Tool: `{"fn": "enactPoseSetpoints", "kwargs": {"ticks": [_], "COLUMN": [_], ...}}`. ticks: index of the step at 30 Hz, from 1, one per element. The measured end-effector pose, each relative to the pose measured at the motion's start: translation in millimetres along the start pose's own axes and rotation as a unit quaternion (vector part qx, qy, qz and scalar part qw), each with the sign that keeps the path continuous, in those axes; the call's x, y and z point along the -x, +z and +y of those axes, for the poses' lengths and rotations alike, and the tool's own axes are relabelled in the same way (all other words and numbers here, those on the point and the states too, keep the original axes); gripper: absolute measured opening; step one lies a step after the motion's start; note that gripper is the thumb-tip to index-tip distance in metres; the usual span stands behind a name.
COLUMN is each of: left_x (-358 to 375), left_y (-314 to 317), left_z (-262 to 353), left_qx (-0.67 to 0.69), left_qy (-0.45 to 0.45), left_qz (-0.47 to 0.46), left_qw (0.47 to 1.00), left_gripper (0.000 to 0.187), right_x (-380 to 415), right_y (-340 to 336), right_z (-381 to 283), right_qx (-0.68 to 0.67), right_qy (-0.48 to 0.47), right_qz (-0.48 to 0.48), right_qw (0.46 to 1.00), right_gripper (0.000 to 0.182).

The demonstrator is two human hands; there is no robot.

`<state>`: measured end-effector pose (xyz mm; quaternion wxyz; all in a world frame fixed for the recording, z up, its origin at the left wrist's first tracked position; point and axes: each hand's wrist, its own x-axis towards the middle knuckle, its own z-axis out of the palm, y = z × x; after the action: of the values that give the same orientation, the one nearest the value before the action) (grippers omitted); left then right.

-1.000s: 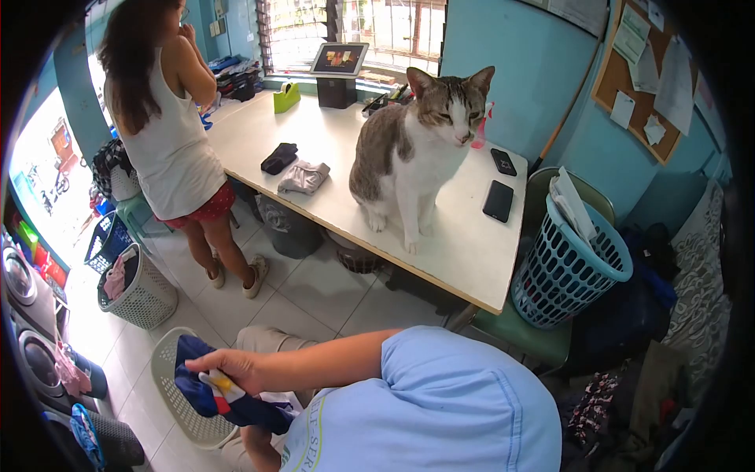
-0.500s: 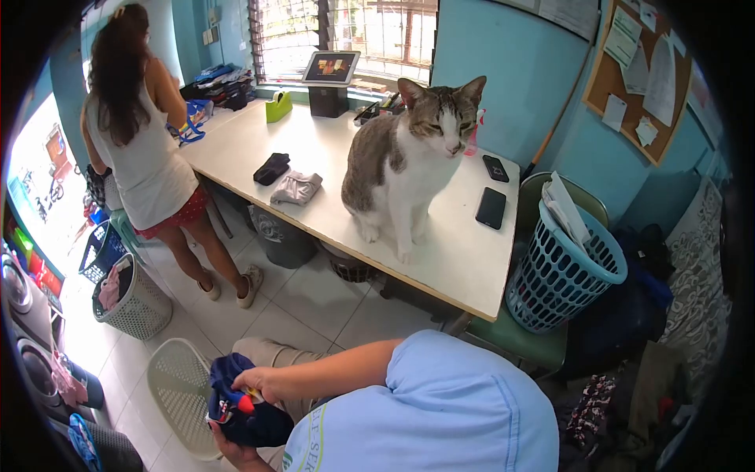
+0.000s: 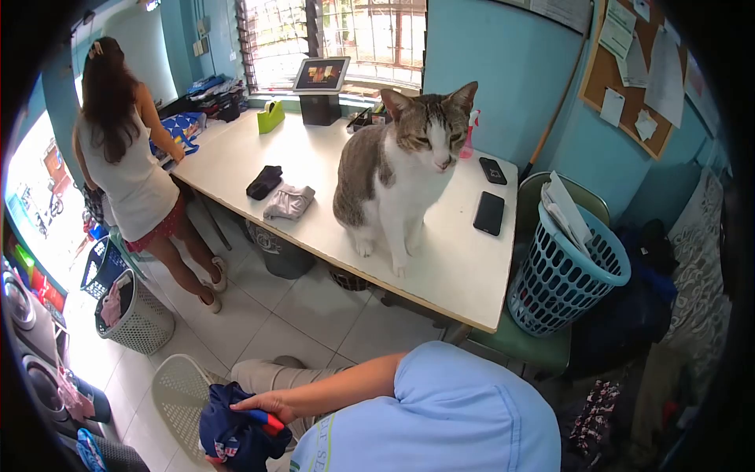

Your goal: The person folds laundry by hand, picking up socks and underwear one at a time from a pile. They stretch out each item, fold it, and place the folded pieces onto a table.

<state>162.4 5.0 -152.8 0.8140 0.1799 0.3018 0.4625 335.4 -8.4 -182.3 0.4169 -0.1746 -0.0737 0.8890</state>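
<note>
A bunched dark blue garment with red and white parts is held over a pale laundry basket. My right hand grips the garment from above, its fingers pressed on the cloth near a red and blue patch. Below, at the garment's lower left edge, only a small part of my left hand shows; cloth hides most of its fingers.
A cat sits on the white table near two phones, a black bundle and a grey bundle. Another person stands at the table's left end. A blue basket rests on a green chair at right; more baskets stand at left.
The garment has shifted slightly down and is turned, with its cloth hanging differently. The other person has moved an arm down toward the table. The view has shifted a little.
</note>
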Motion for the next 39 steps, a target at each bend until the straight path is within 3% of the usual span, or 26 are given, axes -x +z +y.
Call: {"fn": "enactPoseSetpoints", "kwargs": {"ticks": [2,4,11,12,13,14,15,17,19,21,25,27,29,35,37,38,39], "left_x": [-11,-22,-21,-21,-19,-19,-17,-16,-13,-10,-2,3,9,36,39,39,38], "left_y": [9,17,14,13,12,13,13,13,14,14,14,12,13,14,31,14,15], "left_z": [3,2,1,2,3,5,6,10,15,23,39,51,65,102,85,75,73], "left_qx": [-0.039,-0.075,-0.162,-0.174,-0.188,-0.200,-0.213,-0.240,-0.266,-0.292,-0.350,-0.383,-0.420,-0.546,-0.620,-0.663,-0.663], "left_qy": [-0.006,-0.012,-0.033,-0.038,-0.040,-0.043,-0.048,-0.054,-0.063,-0.069,-0.089,-0.109,-0.132,-0.240,-0.313,-0.224,-0.223], "left_qz": [-0.031,-0.064,-0.111,-0.114,-0.117,-0.121,-0.125,-0.134,-0.144,-0.155,-0.182,-0.202,-0.228,-0.296,-0.275,-0.280,-0.279], "left_qw": [0.999,0.995,0.980,0.977,0.974,0.971,0.968,0.960,0.951,0.941,0.915,0.895,0.868,0.746,0.665,0.657,0.658], "left_gripper": [0.048,0.047,0.041,0.040,0.039,0.038,0.038,0.036,0.034,0.033,0.030,0.028,0.026,0.022,0.021,0.025,0.025], "right_x": [9,15,25,43,53,50,45,34,34,38,24,42,46,74,88,102,110], "right_y": [14,28,45,61,69,65,60,48,51,58,45,70,77,100,100,102,104], "right_z": [-8,-9,-2,-12,-18,-15,-11,0,0,-6,-14,-39,-64,-126,-139,-143,-147], "right_qx": [0.007,0.079,0.221,0.402,0.565,0.558,0.558,0.714,0.715,0.776,0.712,0.526,0.471,0.285,0.279,0.354,0.425], "right_qy": [-0.002,-0.147,-0.195,-0.083,0.034,0.049,0.049,0.030,0.012,0.072,-0.018,-0.068,-0.043,-0.176,-0.183,-0.125,-0.067], "right_qz": [0.019,-0.001,-0.059,-0.042,-0.023,-0.120,-0.119,-0.132,-0.151,-0.121,-0.236,-0.336,-0.308,-0.235,-0.254,-0.220,-0.184], "right_qw": [1.000,0.986,0.954,0.911,0.824,0.819,0.820,0.687,0.683,0.615,0.661,0.778,0.825,0.912,0.908,0.900,0.884], "right_gripper": [0.043,0.048,0.052,0.039,0.030,0.030,0.030,0.037,0.037,0.036,0.028,0.023,0.024,0.021,0.017,0.015,0.016]}}
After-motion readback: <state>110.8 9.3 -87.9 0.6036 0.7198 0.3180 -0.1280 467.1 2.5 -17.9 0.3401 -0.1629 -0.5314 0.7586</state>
